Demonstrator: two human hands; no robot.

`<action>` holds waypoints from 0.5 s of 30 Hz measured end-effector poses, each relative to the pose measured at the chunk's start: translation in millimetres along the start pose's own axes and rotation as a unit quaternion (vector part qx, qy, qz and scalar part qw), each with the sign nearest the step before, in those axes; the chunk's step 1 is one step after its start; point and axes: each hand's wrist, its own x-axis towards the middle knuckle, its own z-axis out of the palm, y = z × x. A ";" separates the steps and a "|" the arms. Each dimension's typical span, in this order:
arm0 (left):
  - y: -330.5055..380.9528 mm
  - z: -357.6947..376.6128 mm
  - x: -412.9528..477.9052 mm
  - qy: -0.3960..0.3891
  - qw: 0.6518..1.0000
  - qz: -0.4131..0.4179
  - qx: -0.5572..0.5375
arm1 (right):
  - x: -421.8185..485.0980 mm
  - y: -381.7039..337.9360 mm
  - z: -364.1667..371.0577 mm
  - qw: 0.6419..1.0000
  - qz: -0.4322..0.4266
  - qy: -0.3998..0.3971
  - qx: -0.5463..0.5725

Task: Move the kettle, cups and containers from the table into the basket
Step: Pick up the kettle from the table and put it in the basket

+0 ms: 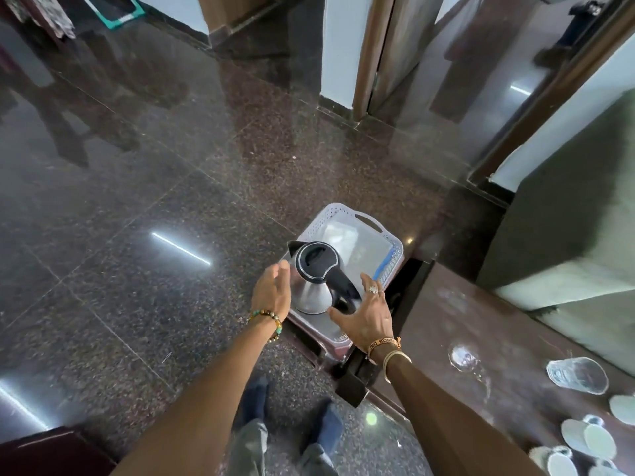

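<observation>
On the table (446, 321), glass cups (577, 375) are waiting. Both hands, left hand (271, 292) and right hand (366, 316), are flanking the steel electric kettle (318, 274) with fingers spread, seemingly steadying it upright inside the white basket (343, 214).

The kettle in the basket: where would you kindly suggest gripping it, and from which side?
Grip the kettle by its black handle, coming from the right. The handle sticks out toward the right hand, while the steel body is smooth and tapered.
</observation>
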 end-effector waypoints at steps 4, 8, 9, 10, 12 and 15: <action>-6.0 16.1 30.1 0.016 0.997 -0.022 -0.070 | 18.3 13.7 20.1 0.999 0.027 0.003 0.035; -15.8 31.3 55.6 -0.006 0.988 -0.025 -0.152 | 33.4 18.1 39.8 0.997 0.056 0.028 0.049; -18.0 35.3 61.5 -0.019 0.984 -0.033 -0.175 | 37.1 19.3 44.0 0.995 0.070 0.040 0.057; -20.0 38.4 66.1 -0.031 0.979 -0.048 -0.195 | 39.6 20.7 46.5 0.993 0.083 0.055 0.071; -25.4 44.3 74.6 -0.041 0.972 -0.074 -0.220 | 44.5 24.2 50.7 0.987 0.098 0.084 0.093; -29.3 48.0 80.6 -0.030 0.971 -0.086 -0.221 | 48.1 26.7 53.2 0.985 0.102 0.077 0.112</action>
